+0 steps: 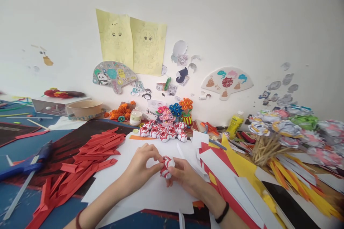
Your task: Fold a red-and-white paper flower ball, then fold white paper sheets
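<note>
A red-and-white folded paper flower (167,167) is held up between my two hands, above white paper sheets (120,193). My right hand (185,175) grips it from the right, thumb on its front and fingers curled behind. With thumb and index finger, my left hand (147,161) pinches the flower's left edge. Just beyond the hands sits a cluster of similar red-and-white paper flowers (164,135). Folded red paper strips (99,150) lie heaped to the left of my left hand.
At the left lies a blue glue gun (34,162) with a glue stick. A round tub (84,109) stands behind. To the right are a black phone (287,204), yellow and white paper, paper flowers on sticks (264,146) and a yellow bottle (235,125).
</note>
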Demonstrator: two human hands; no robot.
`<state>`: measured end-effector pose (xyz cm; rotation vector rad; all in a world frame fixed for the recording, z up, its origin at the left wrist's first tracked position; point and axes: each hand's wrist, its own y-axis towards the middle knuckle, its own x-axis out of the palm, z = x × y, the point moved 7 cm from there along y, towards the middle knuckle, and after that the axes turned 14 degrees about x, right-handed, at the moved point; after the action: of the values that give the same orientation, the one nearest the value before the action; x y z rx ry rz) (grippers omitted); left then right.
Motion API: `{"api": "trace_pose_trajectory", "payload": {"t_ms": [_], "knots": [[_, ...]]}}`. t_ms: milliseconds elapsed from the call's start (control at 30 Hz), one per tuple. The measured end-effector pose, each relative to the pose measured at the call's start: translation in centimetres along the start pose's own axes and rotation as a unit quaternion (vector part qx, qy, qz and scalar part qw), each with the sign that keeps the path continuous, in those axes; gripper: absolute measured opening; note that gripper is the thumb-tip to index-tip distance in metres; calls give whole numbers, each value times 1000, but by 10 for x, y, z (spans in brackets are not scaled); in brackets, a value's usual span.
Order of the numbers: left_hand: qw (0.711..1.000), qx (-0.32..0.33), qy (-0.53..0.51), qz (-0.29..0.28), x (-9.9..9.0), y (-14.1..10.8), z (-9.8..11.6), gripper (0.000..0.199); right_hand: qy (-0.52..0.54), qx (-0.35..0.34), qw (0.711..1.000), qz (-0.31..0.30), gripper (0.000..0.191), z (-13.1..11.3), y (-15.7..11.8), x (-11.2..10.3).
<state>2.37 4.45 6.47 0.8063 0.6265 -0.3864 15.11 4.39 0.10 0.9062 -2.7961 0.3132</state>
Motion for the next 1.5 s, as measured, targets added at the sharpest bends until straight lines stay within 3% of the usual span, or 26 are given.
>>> {"api": "trace_pose_trajectory", "payload": {"t_ms": [767, 900, 1067, 1500], "knots": [[992, 46, 120, -3, 1, -2, 7, 15, 4, 23, 1000, -10, 38, 8, 2, -5], [995, 37, 96, -13, 1, -2, 6, 16, 10, 7, 1000, 3, 42, 5, 1, -5], [999, 15, 38, -6, 2, -3, 3, 19, 64, 1, 997, 37, 61, 4, 1, -10], [1000, -3, -5, 4, 5, -4, -3, 16, 82, -19, 995, 44, 63, 4, 2, -13]]}}
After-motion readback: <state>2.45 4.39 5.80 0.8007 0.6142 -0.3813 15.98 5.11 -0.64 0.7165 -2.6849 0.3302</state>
